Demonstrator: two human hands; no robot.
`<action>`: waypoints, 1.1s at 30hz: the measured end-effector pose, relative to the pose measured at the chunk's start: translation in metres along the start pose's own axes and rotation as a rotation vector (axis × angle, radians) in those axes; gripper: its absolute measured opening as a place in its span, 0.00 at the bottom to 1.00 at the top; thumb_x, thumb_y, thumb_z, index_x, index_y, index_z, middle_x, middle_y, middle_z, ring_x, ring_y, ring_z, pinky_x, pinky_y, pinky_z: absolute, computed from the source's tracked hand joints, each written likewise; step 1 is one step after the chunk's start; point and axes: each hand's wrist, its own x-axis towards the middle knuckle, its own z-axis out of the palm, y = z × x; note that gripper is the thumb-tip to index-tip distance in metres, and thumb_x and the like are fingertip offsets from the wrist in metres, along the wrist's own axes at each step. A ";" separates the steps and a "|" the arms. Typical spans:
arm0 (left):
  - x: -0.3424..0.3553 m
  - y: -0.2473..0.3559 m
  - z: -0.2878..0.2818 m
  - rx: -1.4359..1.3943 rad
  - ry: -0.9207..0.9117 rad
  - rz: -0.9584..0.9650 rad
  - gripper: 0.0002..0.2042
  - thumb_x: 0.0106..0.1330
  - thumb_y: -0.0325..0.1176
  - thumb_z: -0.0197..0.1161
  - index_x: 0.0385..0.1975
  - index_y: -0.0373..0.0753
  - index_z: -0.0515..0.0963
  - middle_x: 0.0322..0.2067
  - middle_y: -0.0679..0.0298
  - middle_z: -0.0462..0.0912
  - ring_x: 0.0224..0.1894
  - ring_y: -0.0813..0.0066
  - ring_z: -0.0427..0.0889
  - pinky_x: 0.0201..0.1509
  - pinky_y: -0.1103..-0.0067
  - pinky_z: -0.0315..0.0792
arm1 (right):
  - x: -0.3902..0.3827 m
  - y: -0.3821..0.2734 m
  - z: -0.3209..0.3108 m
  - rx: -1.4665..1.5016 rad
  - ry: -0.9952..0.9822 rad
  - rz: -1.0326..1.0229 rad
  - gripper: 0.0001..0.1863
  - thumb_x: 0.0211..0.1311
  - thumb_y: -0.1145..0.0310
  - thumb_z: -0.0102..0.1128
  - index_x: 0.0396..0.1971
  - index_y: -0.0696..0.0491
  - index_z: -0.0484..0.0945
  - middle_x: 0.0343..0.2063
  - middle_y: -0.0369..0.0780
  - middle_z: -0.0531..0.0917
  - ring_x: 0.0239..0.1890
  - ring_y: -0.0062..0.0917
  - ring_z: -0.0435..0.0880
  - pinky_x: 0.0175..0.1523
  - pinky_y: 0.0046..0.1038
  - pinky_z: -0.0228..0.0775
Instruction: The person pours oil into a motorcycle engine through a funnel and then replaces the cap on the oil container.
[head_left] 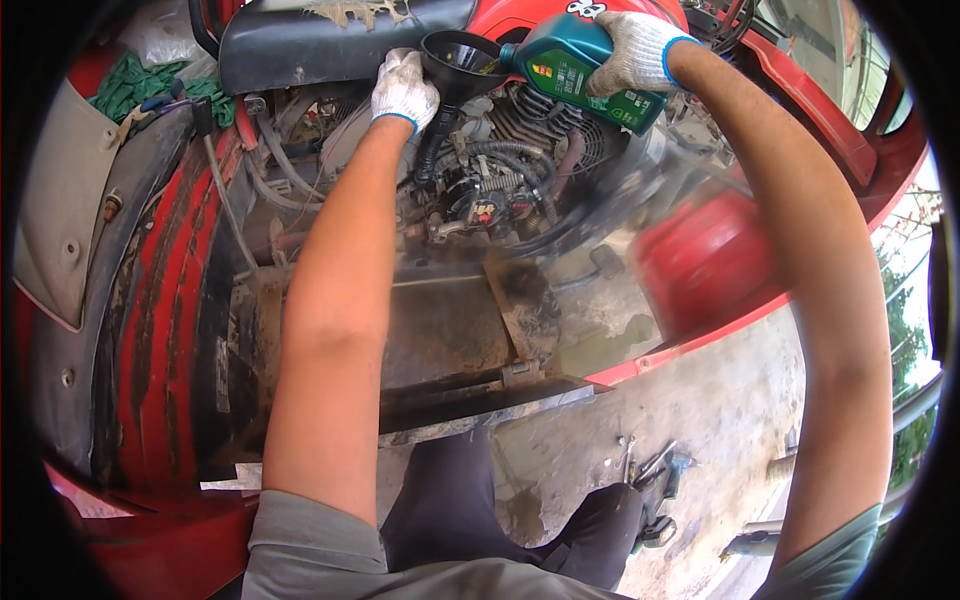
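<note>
My left hand (404,90), in a white knit glove with a blue cuff, grips the left side of a black funnel (447,82). The funnel's dark spout runs down among the engine parts (485,190). In a matching glove, my right hand (640,55) is closed round the lower end of a teal-green motor oil bottle (567,62). The bottle lies tilted almost on its side, its neck pointing left over the funnel's rim. A yellowish trace shows inside the funnel near the neck. The finger pads of both hands are partly hidden.
A torn black seat (340,45) is behind my left hand. Red body panels (165,330) stand at the left, with a green cloth (150,90) beyond. A round fan grille (595,140) sits below the bottle. Several tools, including a power drill (677,474), lie on the concrete floor.
</note>
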 end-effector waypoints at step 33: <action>-0.002 -0.003 0.000 -0.026 0.010 -0.010 0.22 0.59 0.32 0.61 0.55 0.35 0.77 0.60 0.48 0.74 0.64 0.45 0.73 0.68 0.60 0.70 | -0.004 -0.015 -0.017 -0.044 -0.098 0.055 0.48 0.40 0.54 0.80 0.64 0.57 0.73 0.49 0.53 0.86 0.50 0.44 0.89 0.52 0.41 0.84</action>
